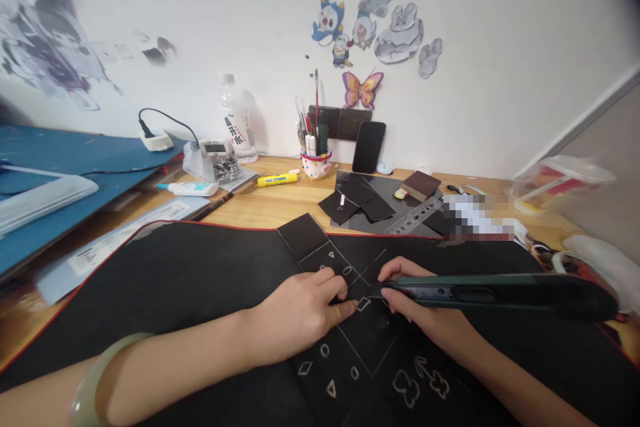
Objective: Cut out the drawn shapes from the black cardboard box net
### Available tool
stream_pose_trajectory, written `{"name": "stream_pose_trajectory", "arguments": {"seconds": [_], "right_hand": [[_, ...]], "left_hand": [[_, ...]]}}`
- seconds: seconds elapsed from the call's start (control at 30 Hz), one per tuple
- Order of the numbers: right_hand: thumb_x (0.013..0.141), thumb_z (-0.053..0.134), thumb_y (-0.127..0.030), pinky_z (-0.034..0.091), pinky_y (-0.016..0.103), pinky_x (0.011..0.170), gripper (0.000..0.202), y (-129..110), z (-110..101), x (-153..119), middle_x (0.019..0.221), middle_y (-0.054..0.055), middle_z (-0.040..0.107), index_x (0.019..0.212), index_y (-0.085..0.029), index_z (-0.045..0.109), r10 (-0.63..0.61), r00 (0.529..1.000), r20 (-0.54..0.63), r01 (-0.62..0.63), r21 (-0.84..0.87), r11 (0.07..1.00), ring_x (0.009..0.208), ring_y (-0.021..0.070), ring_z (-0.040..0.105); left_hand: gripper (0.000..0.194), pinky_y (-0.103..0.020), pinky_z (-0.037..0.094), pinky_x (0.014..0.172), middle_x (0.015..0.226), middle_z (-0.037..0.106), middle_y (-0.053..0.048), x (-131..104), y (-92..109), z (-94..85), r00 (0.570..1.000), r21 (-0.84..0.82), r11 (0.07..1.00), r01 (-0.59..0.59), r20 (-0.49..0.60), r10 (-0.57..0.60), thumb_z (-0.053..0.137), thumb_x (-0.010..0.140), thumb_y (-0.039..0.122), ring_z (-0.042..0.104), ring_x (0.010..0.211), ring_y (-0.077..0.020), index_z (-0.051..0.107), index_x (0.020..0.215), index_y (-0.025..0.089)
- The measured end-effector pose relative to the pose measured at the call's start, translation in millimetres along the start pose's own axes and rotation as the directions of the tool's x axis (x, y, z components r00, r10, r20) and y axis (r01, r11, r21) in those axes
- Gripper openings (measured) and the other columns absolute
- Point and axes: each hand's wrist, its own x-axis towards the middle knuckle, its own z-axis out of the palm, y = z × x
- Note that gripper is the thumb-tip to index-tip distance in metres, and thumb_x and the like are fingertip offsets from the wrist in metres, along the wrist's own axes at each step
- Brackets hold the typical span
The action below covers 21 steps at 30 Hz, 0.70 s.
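Observation:
My right hand (425, 320) is closed around the front of a dark green utility knife (500, 295). The knife lies nearly level, its long body reaching right and its tip close to a drawn diamond on black card (373, 340). My left hand (300, 307) presses that card from the left, fingers curled and thumb beside the diamond. White outlines of diamonds, triangles and ovals mark the card, along with long straight lines. Clover-like outlines (406, 387) show at the lower right. A folded-looking black flap (303, 237) extends at the card's upper left. The blade's contact point is hard to see.
A black mat (200, 280) with a red edge covers the front of the wooden desk (240, 208). Behind it are black card pieces (357, 197), a stencil ruler (413, 215), a yellow glue stick (277, 179), a pen cup (316, 165), a phone (369, 147) and a water bottle (237, 120).

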Motion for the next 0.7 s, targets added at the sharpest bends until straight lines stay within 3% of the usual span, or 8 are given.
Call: {"name": "stream_pose_trajectory", "arguments": {"seconds": [0.23, 0.7], "right_hand": [[0.08, 0.052, -0.025, 0.039, 0.023, 0.056, 0.004, 5.7, -3.0, 0.0, 0.064, -0.005, 0.053, 0.083, -0.024, 0.054, -0.051, 0.998, 0.035, 0.057, -0.191, 0.98, 0.059, 0.0106, 0.049], [0.081, 0.054, -0.031, 0.041, 0.023, 0.055, 0.009, 7.8, -9.4, 5.5, 0.069, -0.002, 0.057, 0.083, -0.023, 0.058, -0.092, 0.989, 0.118, 0.109, -0.145, 0.983, 0.058, 0.0104, 0.052]], "left_hand": [[0.03, -0.029, 0.046, 0.06, 0.094, 0.053, -0.006, 0.2, -1.0, -0.6, 1.0, -0.023, 1.0, 0.007, 0.014, -0.007, 0.033, 0.093, 0.02, 0.047, 0.076, -0.016, 0.05, 0.118, 0.019], [0.031, -0.027, 0.045, 0.059, 0.092, 0.051, -0.006, 1.2, -2.7, -1.1, 0.999, 0.05, 0.999, -0.021, 0.028, 0.019, 0.033, 0.093, 0.019, 0.046, 0.077, -0.0165, 0.048, 0.119, 0.017]]}}
